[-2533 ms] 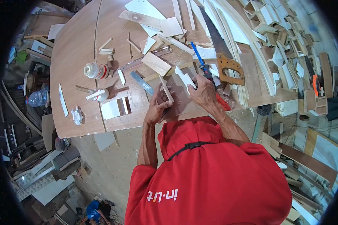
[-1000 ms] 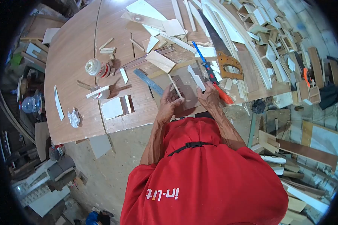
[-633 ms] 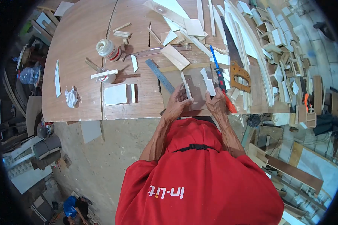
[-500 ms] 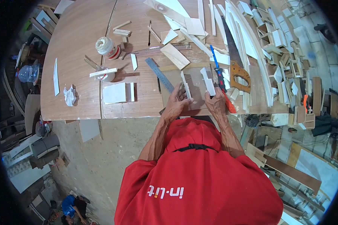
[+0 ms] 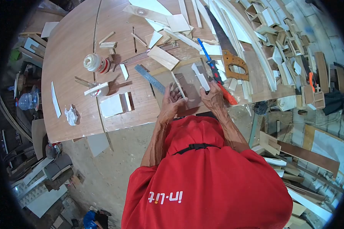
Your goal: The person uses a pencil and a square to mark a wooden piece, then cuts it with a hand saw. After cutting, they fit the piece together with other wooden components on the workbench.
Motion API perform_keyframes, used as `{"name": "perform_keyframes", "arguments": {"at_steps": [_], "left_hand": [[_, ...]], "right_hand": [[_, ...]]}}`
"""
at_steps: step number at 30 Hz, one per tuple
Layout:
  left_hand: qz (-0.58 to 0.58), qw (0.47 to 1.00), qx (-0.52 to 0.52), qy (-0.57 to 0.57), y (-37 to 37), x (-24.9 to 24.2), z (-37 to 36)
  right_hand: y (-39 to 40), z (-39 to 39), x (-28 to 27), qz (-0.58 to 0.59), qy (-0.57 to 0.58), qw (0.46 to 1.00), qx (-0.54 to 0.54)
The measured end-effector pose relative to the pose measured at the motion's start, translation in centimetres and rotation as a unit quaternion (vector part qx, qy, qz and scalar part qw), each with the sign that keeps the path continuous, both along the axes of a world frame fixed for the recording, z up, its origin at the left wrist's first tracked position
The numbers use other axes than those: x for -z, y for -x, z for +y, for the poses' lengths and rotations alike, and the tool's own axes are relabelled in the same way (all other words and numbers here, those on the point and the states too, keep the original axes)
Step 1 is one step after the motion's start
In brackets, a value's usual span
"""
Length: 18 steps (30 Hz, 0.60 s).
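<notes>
My left hand [image 5: 172,100] holds a narrow wooden strip [image 5: 178,84] on edge between thumb and fingers, over a brown board [image 5: 189,82] at the table's front edge. To its right, my right hand [image 5: 212,96] grips the lower end of a white notched piece [image 5: 200,77]. The two pieces are apart. A metal ruler [image 5: 150,79] lies just left of my left hand. Beyond the hands rests a flat wooden block [image 5: 163,57]. A blue and red tool [image 5: 214,66] and a handsaw with a wooden handle [image 5: 235,65] lie right of my right hand.
On the table [image 5: 70,49] stand an open glue jar [image 5: 96,63] and a white cup with sticks [image 5: 99,89]. A crumpled white cloth [image 5: 71,115] and a white block [image 5: 111,105] lie near the front edge. Wood scraps [image 5: 290,61] are piled at the right; a person in blue [image 5: 90,220] is below.
The view has turned and shifted, so the table appears tilted. Both hands keep hold of their pieces, with little visible change between them.
</notes>
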<state>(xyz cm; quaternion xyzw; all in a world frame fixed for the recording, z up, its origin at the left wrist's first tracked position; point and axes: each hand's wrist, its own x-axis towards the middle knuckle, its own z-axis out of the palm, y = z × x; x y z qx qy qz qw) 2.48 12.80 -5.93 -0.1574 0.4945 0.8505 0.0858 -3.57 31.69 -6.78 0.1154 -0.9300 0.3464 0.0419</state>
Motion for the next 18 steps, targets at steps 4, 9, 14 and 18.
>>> {"name": "perform_keyframes", "arguments": {"at_steps": [4, 9, 14, 18], "left_hand": [[-0.01, 1.0, -0.002, 0.001, 0.05, -0.76, 0.07], [-0.002, 1.0, -0.005, -0.009, -0.07, -0.41, 0.12], [-0.007, 1.0, 0.001, -0.005, 0.08, -0.22, 0.03], [0.003, 1.0, -0.008, -0.001, 0.05, -0.03, 0.05]], "right_hand": [[0.08, 0.2, 0.04, -0.006, 0.005, 1.0, -0.011], [0.02, 0.13, -0.21, -0.024, 0.024, 0.999, -0.004], [0.07, 0.12, -0.56, -0.027, 0.034, 0.999, -0.006], [0.01, 0.15, 0.16, -0.004, 0.022, 1.0, 0.0]]}}
